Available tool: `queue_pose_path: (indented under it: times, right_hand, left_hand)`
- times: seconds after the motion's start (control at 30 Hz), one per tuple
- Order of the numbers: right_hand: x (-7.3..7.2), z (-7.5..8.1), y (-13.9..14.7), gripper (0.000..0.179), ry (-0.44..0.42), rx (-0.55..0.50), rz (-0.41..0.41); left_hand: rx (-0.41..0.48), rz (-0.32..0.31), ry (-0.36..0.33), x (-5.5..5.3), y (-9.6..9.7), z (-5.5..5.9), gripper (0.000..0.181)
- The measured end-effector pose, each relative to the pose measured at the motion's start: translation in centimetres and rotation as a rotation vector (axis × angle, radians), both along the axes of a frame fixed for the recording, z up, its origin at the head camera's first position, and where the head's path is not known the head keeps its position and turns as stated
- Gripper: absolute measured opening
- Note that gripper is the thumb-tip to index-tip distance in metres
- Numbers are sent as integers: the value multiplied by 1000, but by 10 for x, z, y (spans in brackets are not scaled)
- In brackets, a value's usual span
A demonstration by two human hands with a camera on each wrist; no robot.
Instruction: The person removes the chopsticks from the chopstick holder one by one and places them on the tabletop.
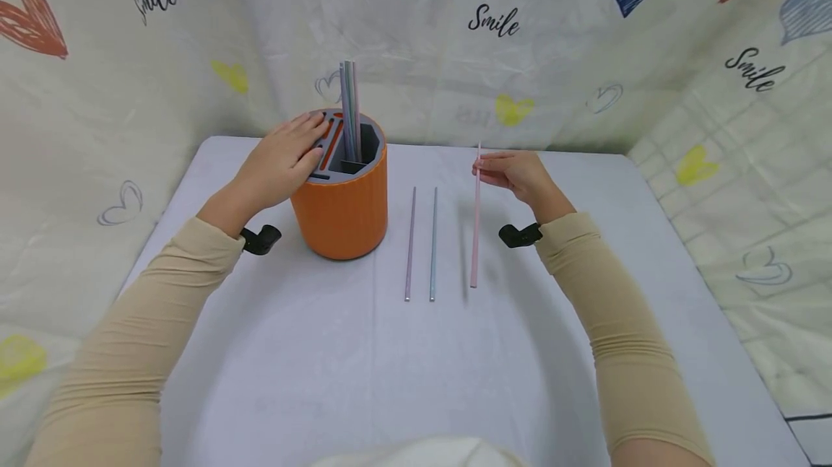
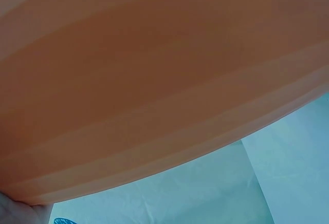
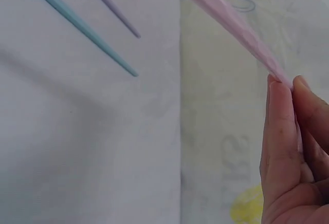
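Note:
A pink chopstick (image 1: 476, 229) is pinched between the thumb and fingers of my right hand (image 1: 513, 172), near its far end. It slants above the table in the right wrist view. To its left, a blue chopstick (image 1: 433, 243) and a purple chopstick (image 1: 410, 243) lie side by side on the table. My left hand (image 1: 281, 156) rests over the left rim of an orange round utensil holder (image 1: 341, 218), its fingers stretched across the grey slotted top. Several chopsticks (image 1: 349, 99) stand upright in one compartment of that holder. The holder's orange wall (image 2: 164, 80) fills most of the left wrist view.
A white cloth covers the table (image 1: 364, 373). Behind and beside it hangs a pale curtain (image 1: 429, 63) printed with hearts and the word Smile, close to the table's back edge. Black wrist cameras (image 1: 262, 239) sit at both sleeve cuffs.

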State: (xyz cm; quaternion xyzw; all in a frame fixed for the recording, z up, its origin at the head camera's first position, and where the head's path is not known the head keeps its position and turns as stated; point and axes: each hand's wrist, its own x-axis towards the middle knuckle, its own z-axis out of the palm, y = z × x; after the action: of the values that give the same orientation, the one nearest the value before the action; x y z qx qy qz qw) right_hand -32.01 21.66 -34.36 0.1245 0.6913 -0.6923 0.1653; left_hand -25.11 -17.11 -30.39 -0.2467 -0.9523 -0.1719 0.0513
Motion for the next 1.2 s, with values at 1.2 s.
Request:
queue_pose_path:
  times: [1.2]
  right_hand:
    - [-26,-93,-21,29,-186,226,-109]
  left_hand:
    - [10,9,13,-3,-1,-3,52]
